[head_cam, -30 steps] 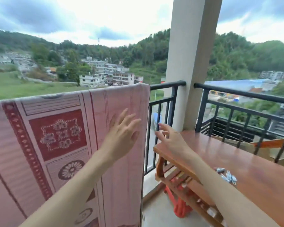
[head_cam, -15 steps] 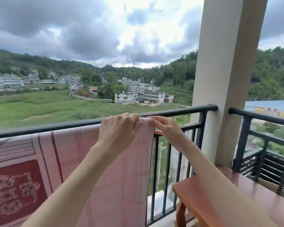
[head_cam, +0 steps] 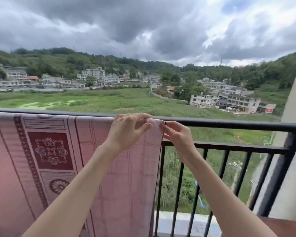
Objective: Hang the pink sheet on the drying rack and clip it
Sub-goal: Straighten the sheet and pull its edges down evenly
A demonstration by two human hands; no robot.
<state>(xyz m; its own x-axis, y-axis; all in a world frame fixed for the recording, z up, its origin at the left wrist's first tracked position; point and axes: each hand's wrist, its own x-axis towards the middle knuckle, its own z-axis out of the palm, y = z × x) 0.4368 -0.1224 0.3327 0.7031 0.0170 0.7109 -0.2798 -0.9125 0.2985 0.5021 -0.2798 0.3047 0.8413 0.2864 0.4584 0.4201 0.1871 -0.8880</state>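
Observation:
The pink sheet (head_cam: 61, 161), patterned with dark red squares and flowers, hangs over the black balcony rail (head_cam: 229, 124) and covers its left part. My left hand (head_cam: 128, 130) lies over the sheet's top right corner on the rail, fingers bent round the fold. My right hand (head_cam: 176, 134) pinches the sheet's right edge just below the rail top. No clip shows in either hand.
Black vertical bars (head_cam: 224, 175) fill the railing to the right of the sheet. A pale pillar (head_cam: 294, 117) rises at the far right, with a brown wooden tabletop corner (head_cam: 287, 226) below it. Fields and buildings lie beyond.
Both hands rose from beside the hanging sheet to its top right corner on the rail. My view swung up and left, away from the wooden table.

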